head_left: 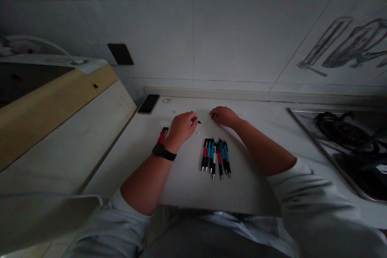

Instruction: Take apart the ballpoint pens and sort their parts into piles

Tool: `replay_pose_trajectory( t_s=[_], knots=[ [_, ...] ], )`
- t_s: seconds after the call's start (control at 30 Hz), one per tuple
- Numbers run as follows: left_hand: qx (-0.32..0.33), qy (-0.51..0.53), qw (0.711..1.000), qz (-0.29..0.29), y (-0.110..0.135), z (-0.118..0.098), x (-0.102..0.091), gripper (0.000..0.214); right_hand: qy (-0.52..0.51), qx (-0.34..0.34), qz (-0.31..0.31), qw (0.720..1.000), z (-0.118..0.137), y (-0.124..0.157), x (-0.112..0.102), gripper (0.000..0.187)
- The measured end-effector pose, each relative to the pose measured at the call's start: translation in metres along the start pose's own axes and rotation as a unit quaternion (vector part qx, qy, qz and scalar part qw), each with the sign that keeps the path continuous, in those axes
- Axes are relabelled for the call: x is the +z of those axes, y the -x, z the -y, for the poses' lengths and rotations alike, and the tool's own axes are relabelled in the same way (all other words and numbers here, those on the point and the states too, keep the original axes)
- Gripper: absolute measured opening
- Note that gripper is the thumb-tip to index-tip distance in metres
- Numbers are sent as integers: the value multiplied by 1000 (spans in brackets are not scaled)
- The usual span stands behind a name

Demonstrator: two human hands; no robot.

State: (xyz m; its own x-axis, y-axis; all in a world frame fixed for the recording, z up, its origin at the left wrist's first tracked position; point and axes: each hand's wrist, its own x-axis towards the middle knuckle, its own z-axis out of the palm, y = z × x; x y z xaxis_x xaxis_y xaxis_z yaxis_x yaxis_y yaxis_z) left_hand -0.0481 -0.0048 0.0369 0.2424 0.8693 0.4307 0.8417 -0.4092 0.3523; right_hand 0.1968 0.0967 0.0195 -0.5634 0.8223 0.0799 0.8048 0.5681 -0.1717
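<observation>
My left hand (183, 125), with a black watch on its wrist, is closed around a slim pen part (198, 121) whose dark end sticks out past the fingers. Across a small gap, my right hand (225, 116) pinches a small dark piece (213, 116), mostly covered by the fingertips. Nearer to me lies a row of click pens (216, 157) in blue, red and white with black grips, silver tips towards me. Red pens (162, 134) lie partly hidden beside my left wrist. A tiny white bit (197, 132) rests just below my left fingers.
On the white counter (130, 149) a phone (148, 104) lies at the back left, near a small ring-shaped item (167, 100). A gas stove (347, 141) stands at the right. A pale cabinet-like box (75, 129) borders the left, and a tiled wall (229, 40) rises behind.
</observation>
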Motion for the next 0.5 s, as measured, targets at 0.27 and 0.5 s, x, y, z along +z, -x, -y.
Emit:
replay_pose_trajectory(
  t_s=[0.27,0.5],
  knots=[
    [2,7,1000,-1,0,1,-1,8,-23,-16,11,1000,-8,-1,-1,33],
    [-5,-1,1000,9,0,-2,-3,8,-8,-10,0,1000,-7,-2,1,40]
  ],
)
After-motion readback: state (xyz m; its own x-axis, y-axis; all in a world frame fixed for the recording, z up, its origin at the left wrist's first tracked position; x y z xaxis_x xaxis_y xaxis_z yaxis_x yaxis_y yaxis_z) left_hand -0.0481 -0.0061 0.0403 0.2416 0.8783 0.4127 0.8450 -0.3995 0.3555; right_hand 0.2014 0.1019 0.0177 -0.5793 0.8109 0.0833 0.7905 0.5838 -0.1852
